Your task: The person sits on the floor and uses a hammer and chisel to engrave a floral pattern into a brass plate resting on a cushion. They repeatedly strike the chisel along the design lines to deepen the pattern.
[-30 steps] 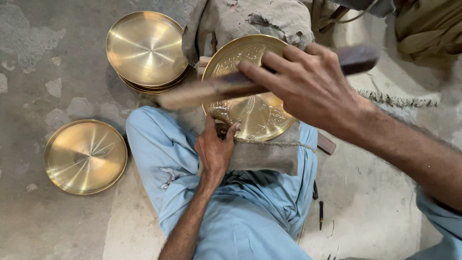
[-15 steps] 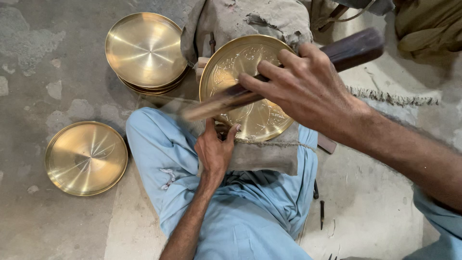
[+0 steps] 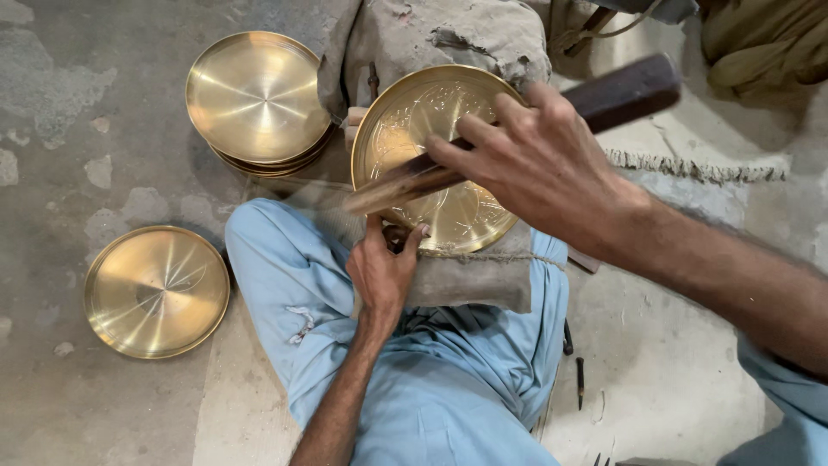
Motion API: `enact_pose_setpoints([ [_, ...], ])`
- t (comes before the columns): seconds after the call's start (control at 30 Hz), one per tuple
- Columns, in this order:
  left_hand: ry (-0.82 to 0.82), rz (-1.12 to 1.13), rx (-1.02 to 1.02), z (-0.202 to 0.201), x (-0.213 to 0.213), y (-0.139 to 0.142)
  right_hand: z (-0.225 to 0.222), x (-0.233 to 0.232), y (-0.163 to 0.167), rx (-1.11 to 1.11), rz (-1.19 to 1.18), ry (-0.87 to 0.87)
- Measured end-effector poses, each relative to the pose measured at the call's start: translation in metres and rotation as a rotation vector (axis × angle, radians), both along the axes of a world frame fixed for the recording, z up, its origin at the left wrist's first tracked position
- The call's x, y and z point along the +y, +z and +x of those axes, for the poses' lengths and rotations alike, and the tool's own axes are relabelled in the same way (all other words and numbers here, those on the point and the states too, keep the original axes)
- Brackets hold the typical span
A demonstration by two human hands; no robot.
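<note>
A round brass plate (image 3: 470, 211) with engraved patterns lies on a grey cloth pad (image 3: 483, 280) over my lap. My right hand (image 3: 539, 160) grips a long dark wooden mallet (image 3: 621, 91) that crosses above the plate; its lower end is blurred with motion. Below the plate's near rim, my left hand (image 3: 384, 272) pinches a small tool (image 3: 395, 237), mostly hidden by the fingers, against the metal.
A stack of plain brass plates (image 3: 257, 99) sits at the upper left on the concrete floor. A single brass plate (image 3: 157, 292) lies at the left. A grey sack (image 3: 431, 39) lies behind the work. Small dark tools (image 3: 580, 380) lie by my right leg.
The mallet's blurred lower end has swung rightward and down toward the plate's near rim while its upper end stays at the upper right. My left hand stays put at the rim.
</note>
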State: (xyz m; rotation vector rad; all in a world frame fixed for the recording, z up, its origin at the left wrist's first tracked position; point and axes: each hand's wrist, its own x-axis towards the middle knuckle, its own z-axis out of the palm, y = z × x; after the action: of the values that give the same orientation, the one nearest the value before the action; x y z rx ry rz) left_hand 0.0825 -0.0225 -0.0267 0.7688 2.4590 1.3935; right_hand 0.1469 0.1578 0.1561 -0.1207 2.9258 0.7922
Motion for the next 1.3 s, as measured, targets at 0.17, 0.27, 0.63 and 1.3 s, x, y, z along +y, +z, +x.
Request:
enact_pose_setpoints([
  [0.17, 0.007, 0.016, -0.018, -0.001, -0.001, 0.000, -0.003, 0.000, -0.002, 0.107, -0.060, 0.019],
  [0.27, 0.013, -0.012, -0.053, 0.000, 0.000, 0.003, -0.003, 0.001, -0.004, 0.078, -0.048, 0.012],
  [0.63, -0.013, 0.029, -0.052, -0.001, 0.001, 0.009, 0.000, 0.007, -0.005, 0.154, -0.127, -0.013],
  [1.3, -0.005, -0.001, -0.024, -0.002, 0.002, 0.004, -0.005, 0.009, -0.009, 0.049, -0.227, -0.137],
])
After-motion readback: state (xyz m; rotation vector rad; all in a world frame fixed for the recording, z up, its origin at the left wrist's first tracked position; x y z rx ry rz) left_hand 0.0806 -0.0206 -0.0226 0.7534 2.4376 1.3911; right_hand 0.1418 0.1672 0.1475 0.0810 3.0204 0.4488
